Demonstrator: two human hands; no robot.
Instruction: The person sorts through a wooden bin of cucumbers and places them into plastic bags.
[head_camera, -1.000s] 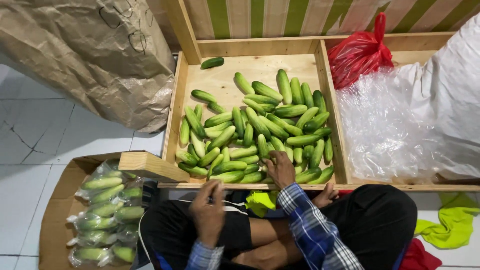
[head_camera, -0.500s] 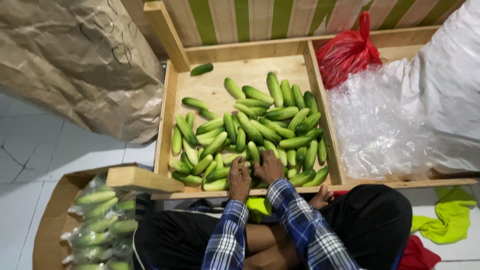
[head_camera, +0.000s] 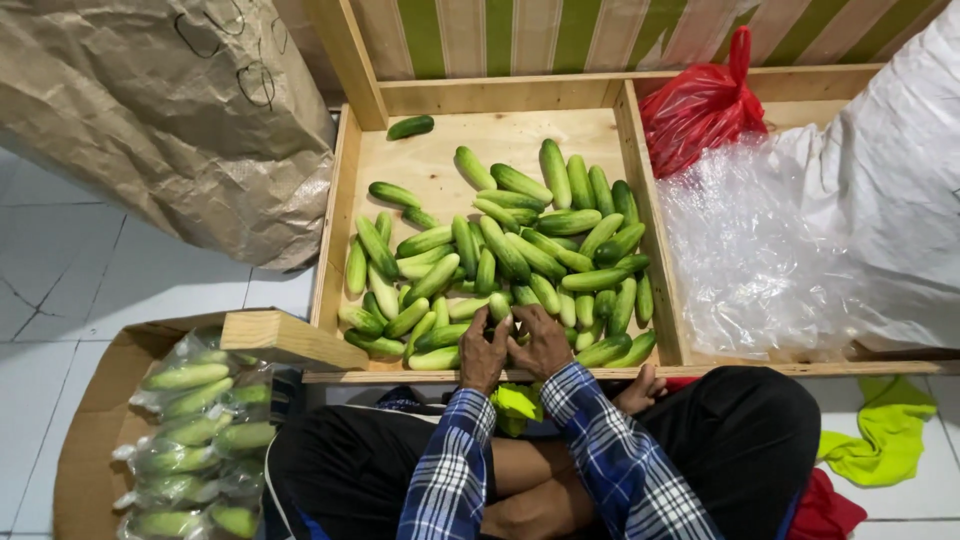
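A cardboard box (head_camera: 85, 440) at far left holds bagged cucumbers (head_camera: 195, 440). The wooden tray (head_camera: 330, 250) holds loose cucumbers (head_camera: 500, 250); the left hand (head_camera: 483, 350) and right hand (head_camera: 543, 342) curl together around some at its near edge. The right compartment holds clear plastic bags (head_camera: 750, 250) and a red bag (head_camera: 700, 105).

The person wears a long-sleeved shirt with a check pattern in blue, dark navy and white, and the sleeves reach down to both wrists with buttoned-looking cuffs. The left hand (head_camera: 484, 352) and the right hand (head_camera: 541, 343) are bare, without gloves, rings or a watch that can be seen. On the legs there are black trousers, and a thin white stripe runs along the left one.
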